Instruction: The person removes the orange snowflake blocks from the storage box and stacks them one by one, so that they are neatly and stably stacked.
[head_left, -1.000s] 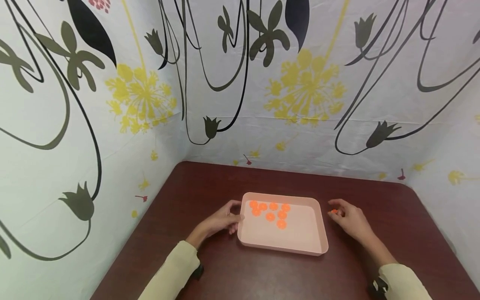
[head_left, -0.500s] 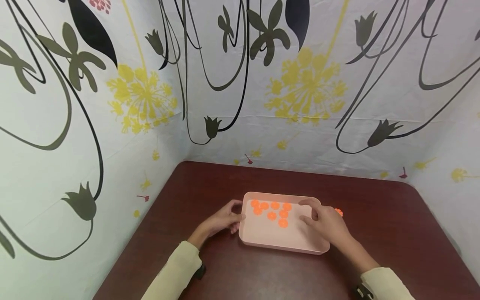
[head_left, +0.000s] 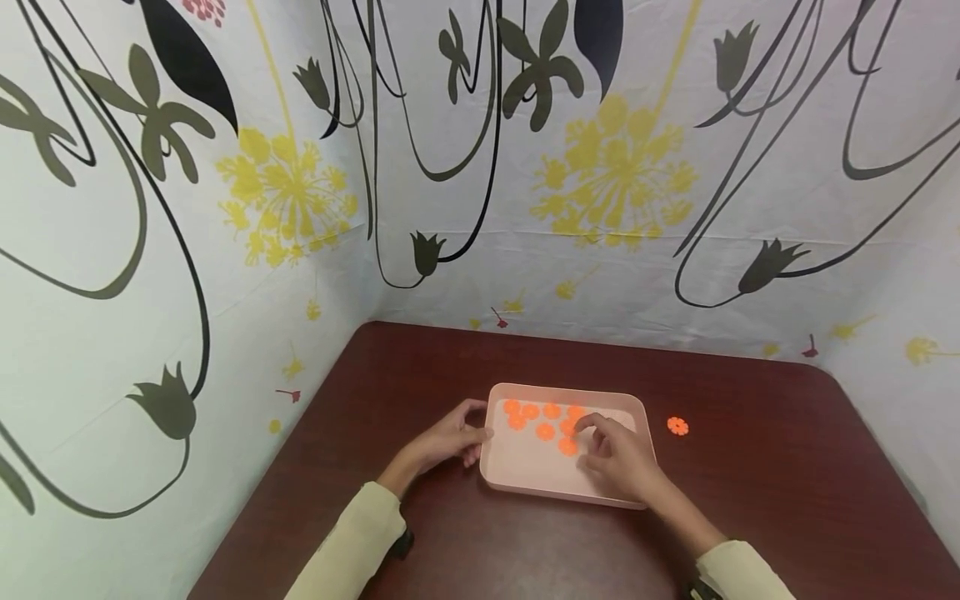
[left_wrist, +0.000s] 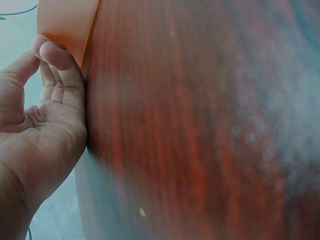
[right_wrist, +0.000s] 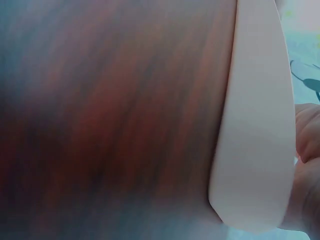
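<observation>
A pale pink tray [head_left: 525, 462] lies on the dark red-brown table. Several orange notched discs, flower-shaped, are in it, mostly toward its far left; one disc [head_left: 545, 431] sits near the middle of the group. My left hand [head_left: 452, 435] pinches the tray's left wall between thumb and fingers, and the left wrist view shows its fingertips at the tray's edge [left_wrist: 70, 20]. Over the tray's right half, my right hand [head_left: 622, 458] reaches in with thumb and index finger apart, fingertip right at the discs. In the right wrist view the tray wall [right_wrist: 255, 125] hides most of that hand.
A single orange disc [head_left: 678, 426] lies on the table [head_left: 780, 467] to the right of the tray. Patterned cloth [head_left: 465, 200] hangs behind the table and along both sides.
My right hand has let go of an orange disc on the table right of the tray and moved left over the tray to the discs. The left hand has stayed on the tray.
</observation>
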